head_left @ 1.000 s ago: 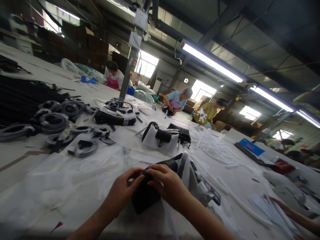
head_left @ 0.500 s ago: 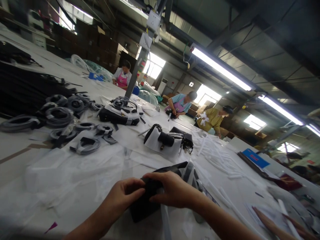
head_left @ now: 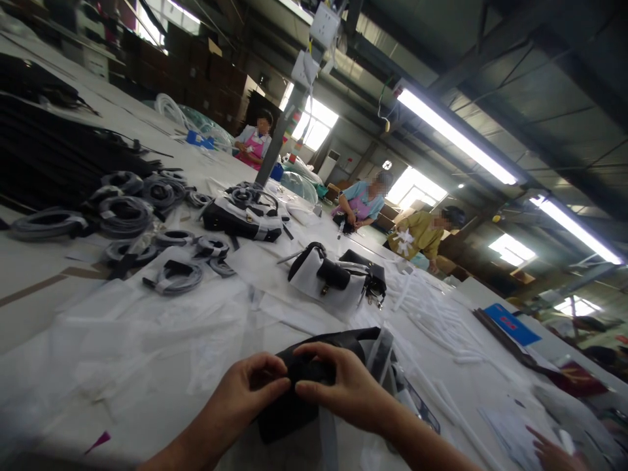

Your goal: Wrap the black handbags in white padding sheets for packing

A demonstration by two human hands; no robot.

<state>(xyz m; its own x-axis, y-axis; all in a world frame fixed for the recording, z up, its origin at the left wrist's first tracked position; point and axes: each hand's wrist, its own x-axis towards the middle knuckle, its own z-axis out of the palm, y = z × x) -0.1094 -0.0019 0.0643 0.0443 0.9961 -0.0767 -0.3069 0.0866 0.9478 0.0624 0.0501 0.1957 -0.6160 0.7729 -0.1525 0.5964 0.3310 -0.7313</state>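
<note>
A black handbag (head_left: 289, 409) lies on the table directly in front of me, its far side partly covered with translucent wrapping (head_left: 380, 353). My left hand (head_left: 252, 386) pinches the bag's upper left part between thumb and fingers. Close beside it, my right hand (head_left: 338, 379) curls over the same dark part, with its thumb near my left thumb. What exactly lies between the fingertips is dark and partly hidden by my hands. Beyond them stands another black bag (head_left: 336, 273), wrapped in white sheet.
Coiled grey straps (head_left: 125, 216) and a black pile (head_left: 59, 157) lie left. A wrapped bag (head_left: 243, 221) sits near a metal post (head_left: 282, 134). White strips (head_left: 436, 314) spread rightward. Several people work across the table; another person's hand (head_left: 552, 451) shows lower right.
My right thumb has come nearer my left fingertips on the bag, and its fingers arch more over the top. The other person's hand at the lower right has shifted. The view has tilted slightly.
</note>
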